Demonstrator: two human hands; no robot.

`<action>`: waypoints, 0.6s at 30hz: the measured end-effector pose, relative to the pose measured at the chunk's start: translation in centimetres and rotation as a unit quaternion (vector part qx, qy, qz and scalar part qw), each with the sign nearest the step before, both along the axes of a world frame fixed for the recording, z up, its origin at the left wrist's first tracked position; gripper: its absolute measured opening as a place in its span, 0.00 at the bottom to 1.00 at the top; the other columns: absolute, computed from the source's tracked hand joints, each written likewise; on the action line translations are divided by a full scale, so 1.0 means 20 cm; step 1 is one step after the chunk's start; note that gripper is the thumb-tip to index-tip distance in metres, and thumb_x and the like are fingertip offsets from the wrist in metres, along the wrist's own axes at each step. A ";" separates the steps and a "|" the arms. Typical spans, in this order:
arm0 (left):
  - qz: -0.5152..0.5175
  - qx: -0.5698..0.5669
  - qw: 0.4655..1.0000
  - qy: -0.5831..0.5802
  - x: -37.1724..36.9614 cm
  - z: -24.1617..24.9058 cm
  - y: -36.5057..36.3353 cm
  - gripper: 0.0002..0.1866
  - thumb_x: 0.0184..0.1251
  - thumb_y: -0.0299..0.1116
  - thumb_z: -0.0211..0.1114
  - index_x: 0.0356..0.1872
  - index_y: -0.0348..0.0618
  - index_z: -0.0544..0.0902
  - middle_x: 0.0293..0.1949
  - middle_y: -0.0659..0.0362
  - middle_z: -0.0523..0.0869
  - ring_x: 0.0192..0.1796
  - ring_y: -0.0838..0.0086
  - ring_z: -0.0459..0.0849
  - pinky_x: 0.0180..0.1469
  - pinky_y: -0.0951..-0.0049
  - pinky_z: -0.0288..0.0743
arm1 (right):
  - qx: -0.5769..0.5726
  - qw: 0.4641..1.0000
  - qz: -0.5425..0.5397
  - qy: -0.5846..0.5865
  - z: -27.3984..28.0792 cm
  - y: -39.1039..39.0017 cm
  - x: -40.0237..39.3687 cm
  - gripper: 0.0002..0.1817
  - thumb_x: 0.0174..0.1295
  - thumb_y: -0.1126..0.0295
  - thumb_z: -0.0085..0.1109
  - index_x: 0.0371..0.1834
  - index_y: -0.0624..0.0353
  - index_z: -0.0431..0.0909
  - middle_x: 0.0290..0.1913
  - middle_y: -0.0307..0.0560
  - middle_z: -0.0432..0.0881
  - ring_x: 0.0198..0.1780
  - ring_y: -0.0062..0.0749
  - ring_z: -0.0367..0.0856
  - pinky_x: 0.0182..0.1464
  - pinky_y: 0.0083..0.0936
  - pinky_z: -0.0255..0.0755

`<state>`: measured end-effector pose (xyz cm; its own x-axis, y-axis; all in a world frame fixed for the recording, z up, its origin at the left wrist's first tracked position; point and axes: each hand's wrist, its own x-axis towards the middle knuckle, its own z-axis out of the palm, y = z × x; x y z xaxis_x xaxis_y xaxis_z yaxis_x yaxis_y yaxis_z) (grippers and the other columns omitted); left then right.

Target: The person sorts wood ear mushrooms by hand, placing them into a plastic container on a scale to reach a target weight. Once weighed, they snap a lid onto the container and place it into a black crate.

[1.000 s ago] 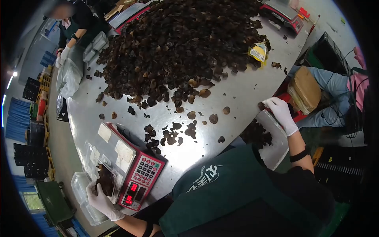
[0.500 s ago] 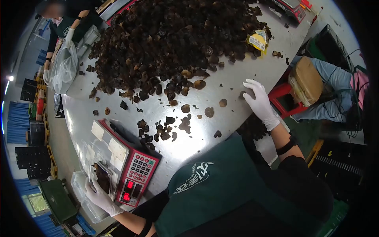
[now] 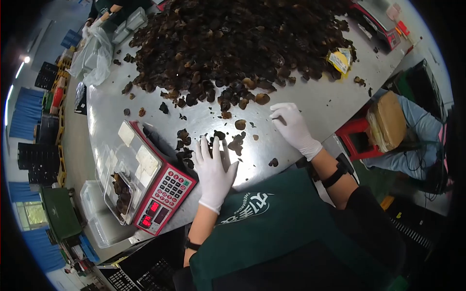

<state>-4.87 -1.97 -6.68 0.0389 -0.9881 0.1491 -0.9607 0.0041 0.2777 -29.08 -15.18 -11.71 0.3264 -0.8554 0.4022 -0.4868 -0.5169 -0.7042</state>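
My left hand (image 3: 211, 174), in a white glove, is over the small scattered dark pieces (image 3: 183, 138) on the metal table, its fingers apart. Near the front of the big heap of dark dried pieces (image 3: 218, 48), my right hand (image 3: 293, 127), also gloved, has its fingers curled; what they hold, if anything, is hidden. A red scale (image 3: 167, 194) with lit digits stands at the left. On its platform rests a clear plastic tray (image 3: 122, 198) with some dark pieces inside.
Stacked clear containers (image 3: 104, 218) sit left of the scale. A co-worker (image 3: 108, 12) is at the upper left by a plastic bag (image 3: 94, 56). A yellow packet (image 3: 340, 61) lies on the heap's right edge. A red stool (image 3: 357, 140) stands right.
My left hand has left the tray on the scale and moved right over the scattered pieces. My right hand has moved left, and its fingers are more curled. The view has shifted.
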 end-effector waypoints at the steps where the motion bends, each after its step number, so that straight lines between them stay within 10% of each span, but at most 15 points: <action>1: 0.035 -0.012 0.999 -0.004 0.00 -0.03 -0.03 0.45 0.55 0.44 0.76 0.72 0.36 0.66 0.74 0.32 0.60 0.76 0.35 0.56 0.74 0.35 0.53 | -0.001 0.999 -0.025 -0.026 0.01 -0.01 0.00 0.05 0.56 0.79 0.64 0.35 0.58 0.81 0.49 0.44 0.84 0.55 0.42 0.79 0.60 0.35 0.73; 8: 0.289 -0.050 0.955 -0.046 0.20 -0.25 -0.24 0.40 0.67 0.47 0.67 0.72 0.31 0.64 0.72 0.30 0.62 0.76 0.36 0.57 0.74 0.36 0.52 | 0.038 0.997 0.064 -0.024 0.02 0.02 0.15 0.10 0.58 0.78 0.64 0.44 0.58 0.81 0.52 0.46 0.84 0.58 0.43 0.79 0.62 0.35 0.73; 13: 0.144 -0.124 0.963 0.192 0.02 -0.14 -0.26 0.21 0.63 0.28 0.64 0.56 0.31 0.75 0.49 0.41 0.79 0.54 0.47 0.77 0.61 0.55 0.70 | 0.085 0.979 0.168 -0.074 -0.02 -0.05 0.43 0.18 0.64 0.72 0.61 0.59 0.59 0.79 0.61 0.51 0.80 0.65 0.46 0.76 0.68 0.36 0.69; 18: 0.094 -0.113 0.968 0.205 -0.15 -0.13 -0.17 0.32 0.62 0.27 0.67 0.68 0.32 0.69 0.70 0.35 0.65 0.70 0.41 0.68 0.72 0.52 0.63 | 0.123 0.957 0.255 -0.066 -0.01 -0.17 0.61 0.17 0.70 0.69 0.56 0.59 0.62 0.79 0.61 0.54 0.81 0.64 0.47 0.78 0.68 0.36 0.70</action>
